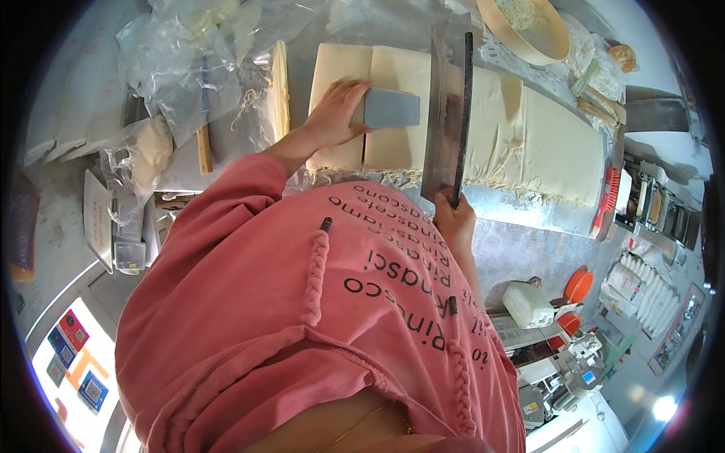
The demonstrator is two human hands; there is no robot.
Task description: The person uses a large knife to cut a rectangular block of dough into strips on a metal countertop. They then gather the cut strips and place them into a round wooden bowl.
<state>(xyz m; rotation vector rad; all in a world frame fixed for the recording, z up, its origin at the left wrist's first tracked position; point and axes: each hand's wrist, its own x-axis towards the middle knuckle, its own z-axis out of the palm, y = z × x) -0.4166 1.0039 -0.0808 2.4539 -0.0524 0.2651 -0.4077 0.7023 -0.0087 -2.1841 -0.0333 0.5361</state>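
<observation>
A long layered slab of pale dough lies across the metal worktop, with vertical cuts in its left part. My left hand rests on that left part, fingers and thumb curved around the end of a flat grey-blue rectangular plate lying on the dough. My right hand grips the handle of a long, wide metal blade, which spans the dough just right of the plate, crossing both of its long edges. Loose dough scraps hang along the near edge.
Crumpled plastic bags, a wooden stick and bagged dough are at left. A round tray of shreds sits at top right, a red brush at the worktop's right end. Machinery and orange bowls stand lower right.
</observation>
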